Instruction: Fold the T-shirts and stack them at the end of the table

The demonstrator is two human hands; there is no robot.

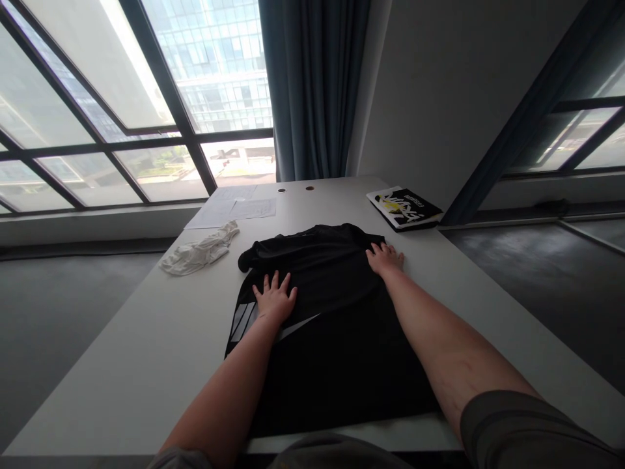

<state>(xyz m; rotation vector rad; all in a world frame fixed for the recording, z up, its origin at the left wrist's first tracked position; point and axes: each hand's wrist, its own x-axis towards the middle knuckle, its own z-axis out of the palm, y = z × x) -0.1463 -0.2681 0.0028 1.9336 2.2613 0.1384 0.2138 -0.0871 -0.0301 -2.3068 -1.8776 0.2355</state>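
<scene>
A black garment lies spread over the white table in front of me, its far edge rumpled. A grey-and-black patch and a thin light stripe show on its left part. My left hand rests palm down on the left part of the cloth, fingers spread, holding nothing. At the garment's far right corner, my right hand lies flat with its fingers slightly apart, the fingertips touching the black fabric.
A crumpled white cloth lies on the table at the left, with paper sheets behind it. A black printed package sits at the back right. Windows and a blue curtain stand beyond the table.
</scene>
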